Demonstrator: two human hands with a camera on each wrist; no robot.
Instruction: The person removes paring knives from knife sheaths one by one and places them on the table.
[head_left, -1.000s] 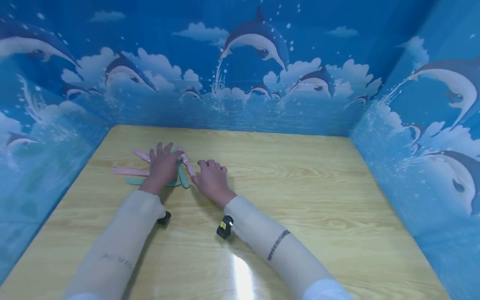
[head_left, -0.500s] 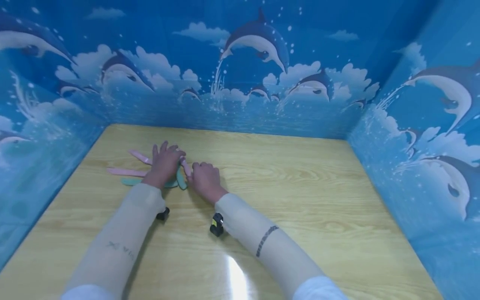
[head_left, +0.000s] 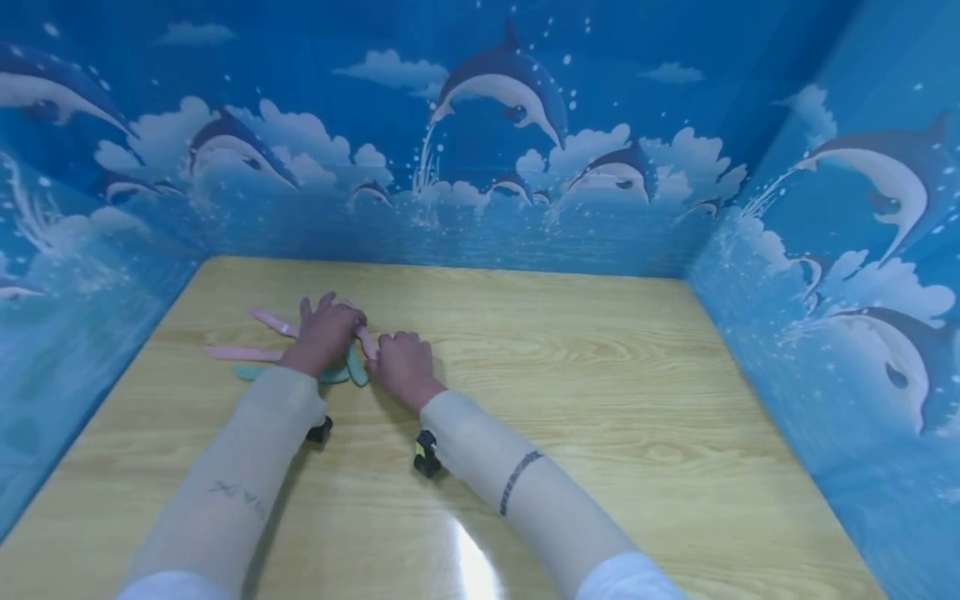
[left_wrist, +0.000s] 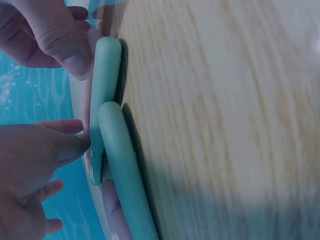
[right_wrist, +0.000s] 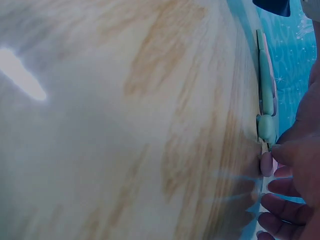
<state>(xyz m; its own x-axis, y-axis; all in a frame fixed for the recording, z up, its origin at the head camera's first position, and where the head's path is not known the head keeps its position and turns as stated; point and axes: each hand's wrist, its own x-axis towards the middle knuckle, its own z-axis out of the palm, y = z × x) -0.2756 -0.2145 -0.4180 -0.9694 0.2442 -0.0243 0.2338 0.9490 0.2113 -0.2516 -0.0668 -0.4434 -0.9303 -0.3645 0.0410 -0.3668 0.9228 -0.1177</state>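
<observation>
1. A person's two forearms, in pale sleeves, reach forward over a light wooden tabletop (head_left: 570, 375) and meet at a small fan of flat, round-ended strips, some pink and some teal, that look like foam or silicone.

2. The left hand (head_left: 321, 333) lies on top of the pile with its fingers spread and gently bent, apparently pressing the strips down so they do not slide. In the left wrist view its thumb and fingers (left_wrist: 60, 145) touch the edge of the stack; whether they pinch one strip I cannot tell.

3. The right hand (head_left: 401, 367) sits just to the right of the left hand, knuckles up and fingers curled. Its fingertips close on the near end of a pink strip (head_left: 365, 342) that runs between the two hands, seemingly to lift or draw it from the pile.

4. Two teal strips (left_wrist: 117, 165) overlap end over end directly under the left hand; from the head view one teal strip (head_left: 356, 367) pokes out toward the person between the wrists.

5. Two more pink strips (head_left: 242, 353) stick out to the left of the left hand, flat on the wood and untouched.

6. Blue walls (head_left: 480, 150) printed with dolphins and clouds enclose the tabletop beyond and beside both hands.

7. A small black camera (head_left: 426, 454) is strapped under each wrist.
</observation>
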